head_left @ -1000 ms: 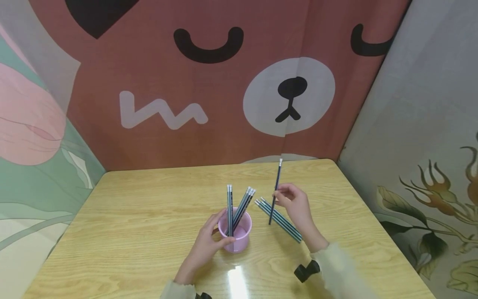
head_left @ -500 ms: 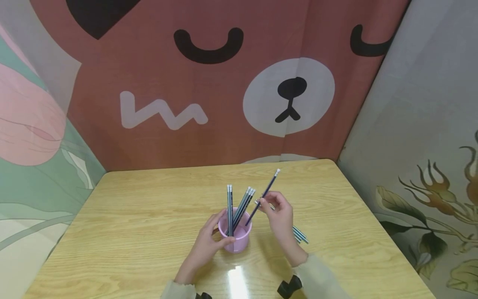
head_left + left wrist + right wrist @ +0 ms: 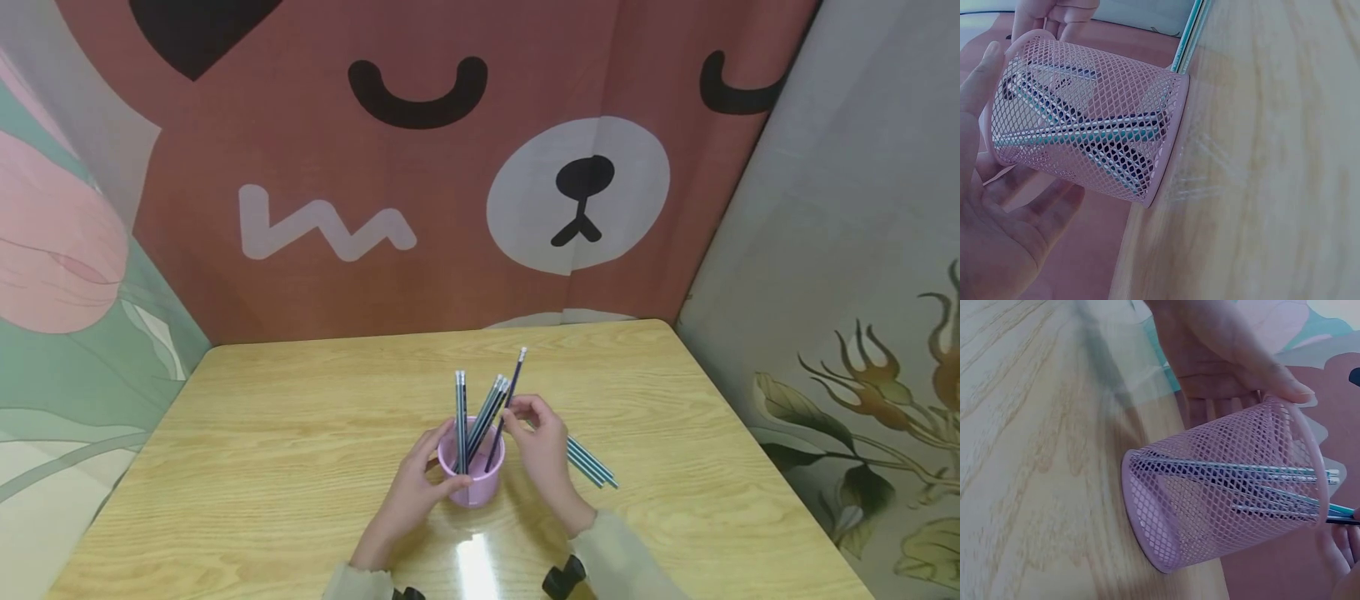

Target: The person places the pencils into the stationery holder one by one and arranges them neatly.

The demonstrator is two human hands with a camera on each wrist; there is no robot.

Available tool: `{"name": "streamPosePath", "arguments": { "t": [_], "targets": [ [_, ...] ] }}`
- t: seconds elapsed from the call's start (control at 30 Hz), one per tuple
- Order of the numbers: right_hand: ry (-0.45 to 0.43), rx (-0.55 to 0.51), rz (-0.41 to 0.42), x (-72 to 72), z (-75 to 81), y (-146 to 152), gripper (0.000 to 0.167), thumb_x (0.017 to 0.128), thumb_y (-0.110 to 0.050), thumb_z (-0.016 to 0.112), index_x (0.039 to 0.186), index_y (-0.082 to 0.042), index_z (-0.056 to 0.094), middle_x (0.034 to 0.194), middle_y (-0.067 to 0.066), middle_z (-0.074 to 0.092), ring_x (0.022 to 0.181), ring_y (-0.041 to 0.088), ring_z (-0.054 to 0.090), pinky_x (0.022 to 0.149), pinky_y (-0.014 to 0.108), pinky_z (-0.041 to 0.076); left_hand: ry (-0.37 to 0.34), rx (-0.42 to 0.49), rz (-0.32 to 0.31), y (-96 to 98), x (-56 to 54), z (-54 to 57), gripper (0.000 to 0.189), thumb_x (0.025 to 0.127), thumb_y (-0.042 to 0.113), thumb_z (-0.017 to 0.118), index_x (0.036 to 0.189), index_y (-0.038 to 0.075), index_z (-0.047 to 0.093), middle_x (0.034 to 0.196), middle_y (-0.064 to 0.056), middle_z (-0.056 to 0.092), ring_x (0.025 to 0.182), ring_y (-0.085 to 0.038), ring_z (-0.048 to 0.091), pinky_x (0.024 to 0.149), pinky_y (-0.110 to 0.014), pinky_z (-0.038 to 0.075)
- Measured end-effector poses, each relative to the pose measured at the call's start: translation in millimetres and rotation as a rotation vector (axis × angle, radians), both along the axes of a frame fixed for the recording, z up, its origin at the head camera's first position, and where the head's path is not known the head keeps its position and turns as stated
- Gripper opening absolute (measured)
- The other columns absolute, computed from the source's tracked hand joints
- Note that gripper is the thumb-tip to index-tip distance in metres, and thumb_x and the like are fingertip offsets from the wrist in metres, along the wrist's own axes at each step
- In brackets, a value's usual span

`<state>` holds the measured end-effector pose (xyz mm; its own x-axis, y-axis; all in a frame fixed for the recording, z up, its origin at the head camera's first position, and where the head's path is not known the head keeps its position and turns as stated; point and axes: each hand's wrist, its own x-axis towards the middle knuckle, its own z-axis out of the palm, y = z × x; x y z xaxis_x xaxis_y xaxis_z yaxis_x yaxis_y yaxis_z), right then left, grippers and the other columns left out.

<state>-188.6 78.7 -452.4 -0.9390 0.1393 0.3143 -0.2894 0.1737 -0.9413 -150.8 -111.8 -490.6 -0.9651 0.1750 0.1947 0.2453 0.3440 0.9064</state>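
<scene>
A pink mesh pencil cup stands upright on the table, several striped pencils leaning inside with their eraser ends up. My left hand holds the cup from its left side, thumb at the near rim and fingers around the far side. Between thumb and fingers of my right hand is a dark blue pencil, white eraser end up. Its lower end is inside the cup, seen through the mesh in the right wrist view. The left wrist view shows the right-hand fingers beyond the cup's mouth.
Several green-striped pencils lie side by side on the wooden table, right of the cup and partly hidden by my right hand. A bear-print fabric hangs behind the far edge; a floral one hangs on the right.
My right hand has moved left with the dark blue pencil, from above the loose pencils to the cup, and the pencil's lower end has gone inside. The left hand and cup have stayed put.
</scene>
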Motion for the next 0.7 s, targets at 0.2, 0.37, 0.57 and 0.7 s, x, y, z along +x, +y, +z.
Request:
{"name": "streamPosePath", "arguments": {
  "t": [0.2,0.37,0.57,0.7],
  "targets": [
    [-0.015,0.084,-0.018,-1.6,-5.2,-4.0,0.015,0.083,0.001,0.071,0.097,0.000,0.067,0.088,0.015,0.071,0.082,0.022,0.069,0.075,0.020,0.061,0.000,0.005,-0.001,-0.2,-0.2,-0.8,0.086,0.076,0.027,0.080,0.149,0.011,0.037,0.140,-0.006,0.053,0.129,-0.032,0.051,0.106,-0.047,0.049],
    [-0.008,0.148,-0.034,-3.0,-8.8,-6.7,0.014,0.080,0.001,0.072,0.093,-0.002,0.068,0.085,0.011,0.071,0.080,0.019,0.068,0.082,0.028,0.061,-0.001,0.003,-0.001,-0.4,0.1,-1.3,0.085,0.076,0.027,0.079,0.149,0.013,0.037,0.140,-0.006,0.053,0.129,-0.032,0.051,0.106,-0.047,0.049],
    [-0.007,0.145,-0.025,-2.8,-8.7,-7.2,0.016,0.079,0.002,0.073,0.093,-0.001,0.069,0.086,0.012,0.072,0.081,0.022,0.069,0.079,0.023,0.061,0.004,0.002,0.002,-0.3,0.0,-1.3,0.085,0.076,0.027,0.079,0.149,0.013,0.037,0.140,-0.006,0.053,0.129,-0.032,0.051,0.106,-0.048,0.049],
    [-0.012,0.140,-0.017,-2.7,-7.9,-6.7,0.016,0.079,0.002,0.074,0.094,-0.001,0.068,0.087,0.013,0.072,0.081,0.022,0.069,0.078,0.024,0.061,0.002,0.001,0.003,-0.2,-0.1,-1.2,0.085,0.076,0.028,0.080,0.149,0.014,0.038,0.140,-0.006,0.053,0.129,-0.032,0.051,0.106,-0.047,0.049]
  ]
}}
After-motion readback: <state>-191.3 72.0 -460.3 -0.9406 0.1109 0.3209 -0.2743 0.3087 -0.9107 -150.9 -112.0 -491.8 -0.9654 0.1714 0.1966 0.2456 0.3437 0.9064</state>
